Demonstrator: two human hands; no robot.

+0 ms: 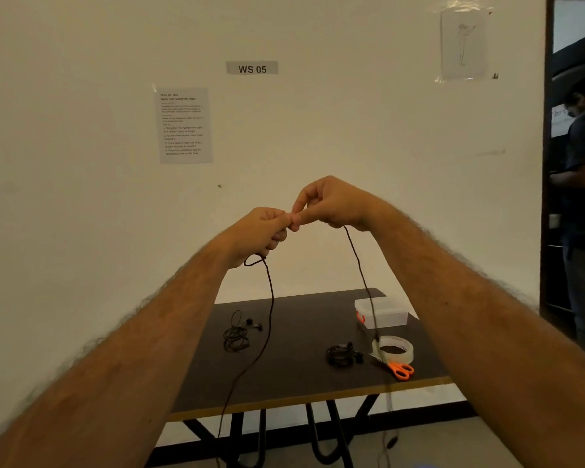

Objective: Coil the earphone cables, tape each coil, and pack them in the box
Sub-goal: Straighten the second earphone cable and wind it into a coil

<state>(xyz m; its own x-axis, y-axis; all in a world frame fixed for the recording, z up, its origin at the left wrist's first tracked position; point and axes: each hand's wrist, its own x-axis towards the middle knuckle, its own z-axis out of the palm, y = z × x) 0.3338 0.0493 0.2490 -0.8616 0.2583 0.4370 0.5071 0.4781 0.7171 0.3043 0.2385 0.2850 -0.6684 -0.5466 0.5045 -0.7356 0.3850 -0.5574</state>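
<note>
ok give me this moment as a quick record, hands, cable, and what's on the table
left hand: raised, grips the black cable, small loop below its grip
right hand: raised, pinches the same cable
cable: two strands hang down past the table edge
loose earphones: table, left
coiled earphones: table, right
tape roll: beside orange scissors
box: clear, far right, lid on

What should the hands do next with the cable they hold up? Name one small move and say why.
Probably lay the next loop: the right hand should bring its strand across to the left hand. Only one small loop shows below the left grip, and two long strands of the black cable hang down past the table edge, so most of it is uncoiled.
</note>
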